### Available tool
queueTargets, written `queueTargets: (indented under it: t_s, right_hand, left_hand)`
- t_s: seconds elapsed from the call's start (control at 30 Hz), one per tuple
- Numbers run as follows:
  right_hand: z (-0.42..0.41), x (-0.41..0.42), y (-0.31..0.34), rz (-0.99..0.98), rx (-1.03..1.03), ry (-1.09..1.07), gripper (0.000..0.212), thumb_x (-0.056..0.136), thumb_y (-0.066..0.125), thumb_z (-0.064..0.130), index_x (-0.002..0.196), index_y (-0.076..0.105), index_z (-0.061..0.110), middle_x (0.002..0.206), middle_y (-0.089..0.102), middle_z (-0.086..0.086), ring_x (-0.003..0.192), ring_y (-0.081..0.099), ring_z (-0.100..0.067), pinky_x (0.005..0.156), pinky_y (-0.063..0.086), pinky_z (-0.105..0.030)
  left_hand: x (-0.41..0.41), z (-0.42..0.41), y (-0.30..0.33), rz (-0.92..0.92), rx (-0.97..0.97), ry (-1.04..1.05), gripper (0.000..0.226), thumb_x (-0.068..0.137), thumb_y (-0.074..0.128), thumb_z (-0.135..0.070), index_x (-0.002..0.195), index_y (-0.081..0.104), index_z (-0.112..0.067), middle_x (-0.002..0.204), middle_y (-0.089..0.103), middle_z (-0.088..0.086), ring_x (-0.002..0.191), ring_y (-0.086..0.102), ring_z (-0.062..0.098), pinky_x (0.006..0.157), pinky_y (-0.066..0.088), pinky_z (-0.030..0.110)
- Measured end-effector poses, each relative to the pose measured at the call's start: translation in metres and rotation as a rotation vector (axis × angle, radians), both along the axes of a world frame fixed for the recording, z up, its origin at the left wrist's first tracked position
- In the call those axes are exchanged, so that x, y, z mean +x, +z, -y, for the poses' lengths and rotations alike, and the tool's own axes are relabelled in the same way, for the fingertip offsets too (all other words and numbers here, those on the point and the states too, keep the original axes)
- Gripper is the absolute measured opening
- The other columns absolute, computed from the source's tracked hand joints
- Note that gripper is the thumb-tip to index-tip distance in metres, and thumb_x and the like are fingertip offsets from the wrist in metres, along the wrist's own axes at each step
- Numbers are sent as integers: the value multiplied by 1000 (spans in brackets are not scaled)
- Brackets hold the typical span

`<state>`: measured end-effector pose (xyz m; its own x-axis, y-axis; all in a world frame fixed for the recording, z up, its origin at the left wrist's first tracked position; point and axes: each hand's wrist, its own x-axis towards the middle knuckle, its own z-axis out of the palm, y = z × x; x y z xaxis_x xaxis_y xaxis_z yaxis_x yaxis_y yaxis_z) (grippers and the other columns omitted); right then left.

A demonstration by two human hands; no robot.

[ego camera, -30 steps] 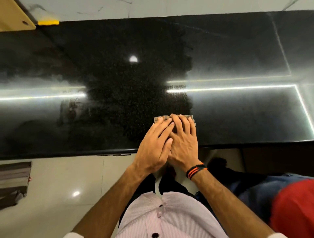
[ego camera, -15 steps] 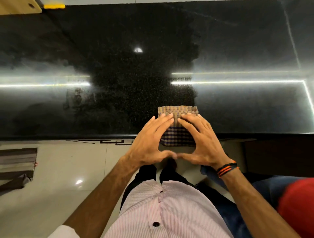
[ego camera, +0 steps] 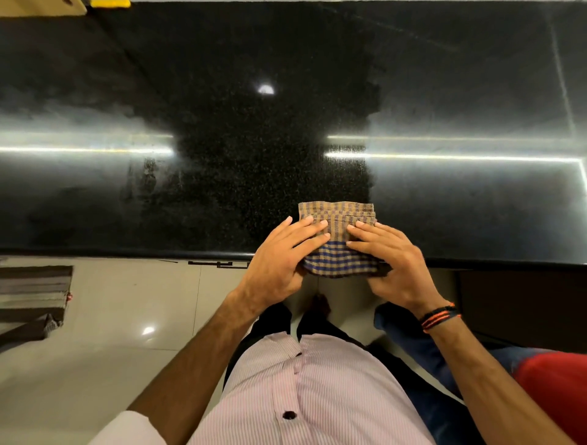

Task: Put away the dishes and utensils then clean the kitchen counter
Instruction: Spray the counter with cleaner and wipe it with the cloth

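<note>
Head view, looking down over a kitchen counter edge.

Writing, brands, labels: none legible on any item.

Items, counted:
- One checked cloth (ego camera: 338,241), tan and blue, folded to a small rectangle. It lies at the near edge of the counter, its near part overhanging the edge.
- Two hands. Left hand (ego camera: 281,263) and right hand (ego camera: 392,266) flank the cloth, fingers laid flat on its top, thumbs below its overhanging near edge; whether the thumbs actually pinch the fabric is hard to tell from this angle. Fingertips of the two hands are near but apart.
- One wristband (ego camera: 440,316), orange and black cords, on the right wrist.
- One striped shirt (ego camera: 305,390), pale pink, with two dark buttons showing.
- One yellow object (ego camera: 109,3) at the far left, cut off by the frame, beside a pale wooden corner (ego camera: 41,6).
- One striped mat (ego camera: 31,292) on the floor, left.

Surface: black speckled stone counter (ego camera: 222,143), polished, mirroring two light strips and one round lamp; hazy streaks either side.

Room: glossy pale floor tiles (ego camera: 111,317); red and blue fabric (ego camera: 552,387) at lower right.
</note>
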<state>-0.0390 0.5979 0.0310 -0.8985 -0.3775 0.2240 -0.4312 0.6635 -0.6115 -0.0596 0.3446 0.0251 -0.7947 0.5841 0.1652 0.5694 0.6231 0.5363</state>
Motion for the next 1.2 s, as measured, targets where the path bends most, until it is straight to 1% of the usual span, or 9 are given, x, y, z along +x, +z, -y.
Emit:
queueTargets:
  t_s: [0.13, 0.2, 0.27, 0.4, 0.5, 0.7, 0.83, 1.03, 1.2]
  right_hand:
    - [-2, -19, 27, 120, -246, -85, 36, 70, 77, 2, 103, 77, 18, 109, 74, 9, 108, 67, -4, 101, 49, -38]
    - [5, -29, 40, 264, -423, -89, 23, 80, 80, 6, 102, 77, 14, 101, 76, 5, 98, 72, -10, 88, 57, -36]
    - [17, -37, 49, 406, -601, -135, 18, 84, 77, 11, 102, 74, 5, 96, 77, -2, 90, 74, -18, 81, 59, -37]
    - [47, -50, 52, 574, -641, -246, 22, 89, 72, 27, 107, 73, 15, 97, 78, -1, 92, 74, -18, 85, 60, -45]
    - [68, -52, 49, 849, -806, -249, 27, 89, 71, 17, 115, 68, 11, 101, 77, -8, 95, 74, -24, 89, 58, -47]
    - [112, -54, 45, 1060, -796, -106, 29, 91, 66, 6, 120, 65, 3, 109, 74, -14, 103, 71, -28, 91, 57, -43]
    - [158, -63, 52, 1084, -715, -20, 27, 93, 64, 7, 120, 65, 5, 108, 75, -12, 102, 72, -25, 85, 58, -37]
    - [245, -72, 59, 1084, -590, 114, 23, 90, 68, 9, 113, 67, 16, 108, 75, -9, 103, 71, -22, 87, 58, -43]
    - [341, -73, 63, 1051, -498, 214, 23, 90, 68, 10, 113, 67, 17, 107, 75, -3, 99, 72, -14, 81, 58, -30]
  left_hand:
    - [-3, -3, 16, 159, 227, 161, 43, 84, 72, -16, 126, 65, -15, 130, 64, -7, 125, 56, 8, 116, 33, 41]
    - [-3, -6, 29, 285, 373, 276, 29, 87, 68, -28, 115, 70, -20, 113, 72, -12, 107, 65, 3, 107, 44, 34]
    - [-3, -7, 43, 470, 511, 380, 24, 91, 63, -34, 112, 71, -25, 104, 74, -11, 99, 69, 5, 93, 53, 31]
    - [1, -5, 53, 782, 756, 669, 23, 98, 57, -27, 110, 72, -14, 100, 76, 4, 95, 72, 18, 81, 58, 36]
    - [9, 1, 51, 943, 919, 816, 21, 93, 64, -17, 111, 71, -9, 104, 75, 11, 100, 71, 26, 86, 57, 41]
    - [32, 36, 50, 955, 1048, 1090, 21, 88, 70, -9, 108, 70, -14, 100, 76, 8, 97, 72, 26, 79, 59, 43]
    - [47, 70, 55, 866, 1070, 1202, 22, 88, 69, -12, 110, 70, -18, 100, 76, 5, 94, 72, 25, 73, 59, 43]
    - [64, 139, 60, 745, 1136, 1359, 24, 89, 70, -17, 112, 70, -21, 103, 75, 3, 98, 71, 25, 81, 59, 50]
    - [78, 220, 62, 657, 1173, 1461, 24, 88, 70, -22, 112, 70, -23, 103, 75, 1, 100, 70, 23, 78, 59, 46]
